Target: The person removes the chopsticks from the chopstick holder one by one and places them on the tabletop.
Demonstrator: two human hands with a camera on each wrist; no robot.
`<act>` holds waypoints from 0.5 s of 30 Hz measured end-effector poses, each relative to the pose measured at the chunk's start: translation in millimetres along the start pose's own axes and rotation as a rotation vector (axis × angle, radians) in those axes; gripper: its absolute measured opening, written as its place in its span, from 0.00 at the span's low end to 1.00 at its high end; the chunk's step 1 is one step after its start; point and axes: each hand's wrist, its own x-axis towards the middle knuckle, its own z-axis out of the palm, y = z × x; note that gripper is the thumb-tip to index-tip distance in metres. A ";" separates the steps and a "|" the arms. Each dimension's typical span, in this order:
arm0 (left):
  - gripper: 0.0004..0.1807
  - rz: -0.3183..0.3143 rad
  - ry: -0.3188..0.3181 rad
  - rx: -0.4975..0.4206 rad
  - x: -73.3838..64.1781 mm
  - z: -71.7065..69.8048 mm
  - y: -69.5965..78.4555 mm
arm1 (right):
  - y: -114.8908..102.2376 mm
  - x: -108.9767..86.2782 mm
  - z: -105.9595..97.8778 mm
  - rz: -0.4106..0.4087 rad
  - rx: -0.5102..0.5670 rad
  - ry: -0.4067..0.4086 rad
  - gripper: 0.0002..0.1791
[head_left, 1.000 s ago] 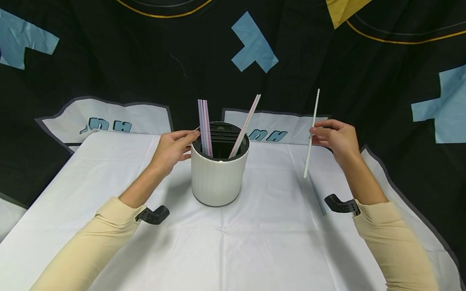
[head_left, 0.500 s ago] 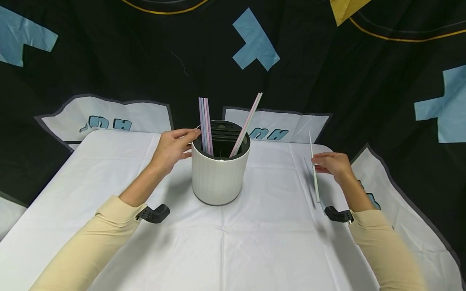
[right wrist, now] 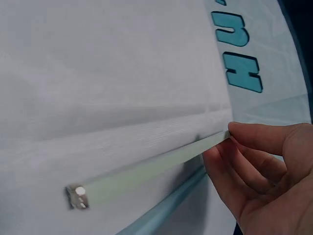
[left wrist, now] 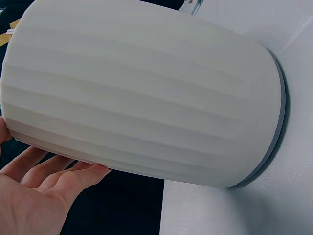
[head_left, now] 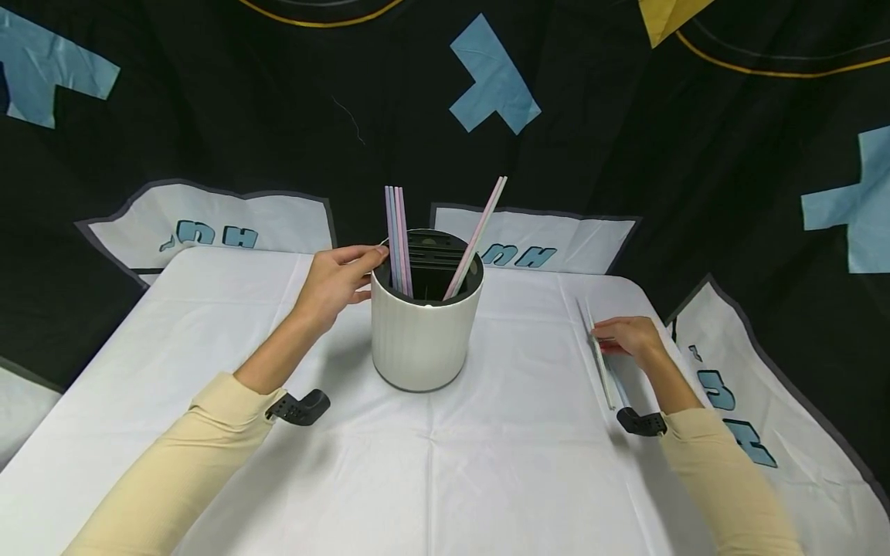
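Observation:
A white ribbed pot (head_left: 426, 347) with a dark inner rim stands on the white cloth. My left hand (head_left: 330, 286) grips its left side near the rim; in the left wrist view several fingers (left wrist: 63, 174) lie against the wall. Pink and lilac straws (head_left: 399, 235) stand at the pot's left, and a pale pink and whitish pair (head_left: 480, 232) leans right. My right hand (head_left: 629, 337) pinches a pale green straw (right wrist: 151, 169) between thumb and fingers, low over the cloth. A blue straw (right wrist: 168, 203) lies beneath it, partly hidden by the hand.
A white cloth (head_left: 348, 494) with printed teal letters covers the table. Behind it hangs a black backdrop (head_left: 278, 139) with light blue shapes. Both forearms wear black wrist mounts (head_left: 300, 407).
My right hand has come down toward the table with the pale green straw, which now lies close above the blue one. The left hand keeps its place on the pot.

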 end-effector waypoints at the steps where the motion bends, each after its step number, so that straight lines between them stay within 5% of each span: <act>1: 0.25 0.000 0.000 -0.003 0.0 0.1 0.2 | 0.9 0.2 0.6 0.000 0.007 -0.003 0.26; 15: 0.25 0.003 -0.010 -0.020 -0.7 -0.2 0.2 | 10.5 2.6 3.9 0.024 -0.068 0.058 0.24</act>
